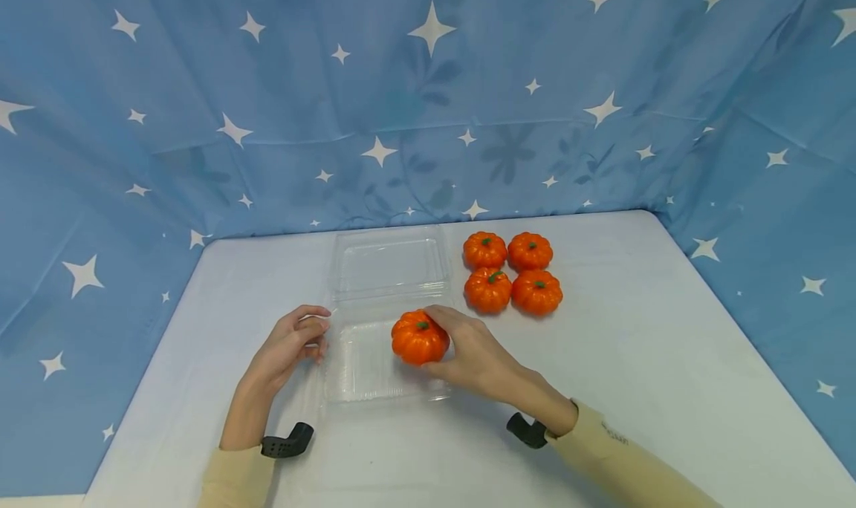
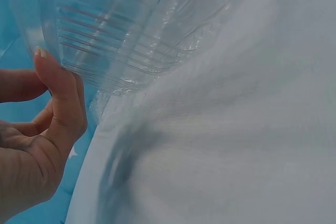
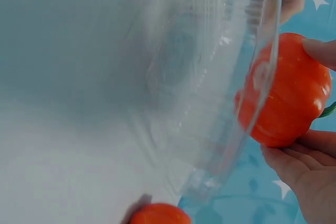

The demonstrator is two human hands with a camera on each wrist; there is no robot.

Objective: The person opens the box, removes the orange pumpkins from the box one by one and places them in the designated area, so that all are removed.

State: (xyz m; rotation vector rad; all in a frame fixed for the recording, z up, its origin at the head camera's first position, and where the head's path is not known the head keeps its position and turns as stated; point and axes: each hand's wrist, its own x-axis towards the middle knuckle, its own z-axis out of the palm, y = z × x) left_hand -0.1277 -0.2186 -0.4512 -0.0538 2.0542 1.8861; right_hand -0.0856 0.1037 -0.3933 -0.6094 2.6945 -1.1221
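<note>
My right hand (image 1: 478,352) grips an orange toy pumpkin (image 1: 418,338) with a green stem, thumb on one side and fingers on the other. In the right wrist view the pumpkin (image 3: 294,90) is partly seen through the container's clear wall. It is over the right part of the lower half of a clear plastic clamshell container (image 1: 361,363), which lies with its lid (image 1: 391,263) folded back. At the container's left edge is my left hand (image 1: 290,344), fingers bent. A fingertip is right at the ribbed wall (image 2: 105,51) in the left wrist view, where the hand holds the rim.
Several more orange toy pumpkins (image 1: 488,290) stand in a tight group right of the lid. All this is on a white-covered table (image 1: 635,330). A blue curtain with white stars (image 1: 428,122) hangs behind the table and along both sides.
</note>
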